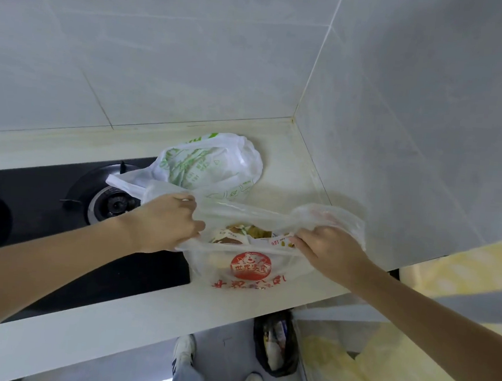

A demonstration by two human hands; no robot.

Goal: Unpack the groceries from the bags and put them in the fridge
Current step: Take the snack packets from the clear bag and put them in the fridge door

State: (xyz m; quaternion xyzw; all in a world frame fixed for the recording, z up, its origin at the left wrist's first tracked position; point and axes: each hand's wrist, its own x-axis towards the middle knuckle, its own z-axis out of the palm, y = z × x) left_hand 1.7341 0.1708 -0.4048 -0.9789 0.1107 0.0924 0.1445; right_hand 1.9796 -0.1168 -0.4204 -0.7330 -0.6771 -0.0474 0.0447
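While gripped, bag (246, 268) between hands.

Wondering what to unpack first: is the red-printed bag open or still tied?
Open. The left hand and right hand pull the red-printed bag apart at its mouth, and packaged food shows inside.

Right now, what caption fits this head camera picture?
Left hand and right hand pull open a red-printed plastic bag beside the gas stove.
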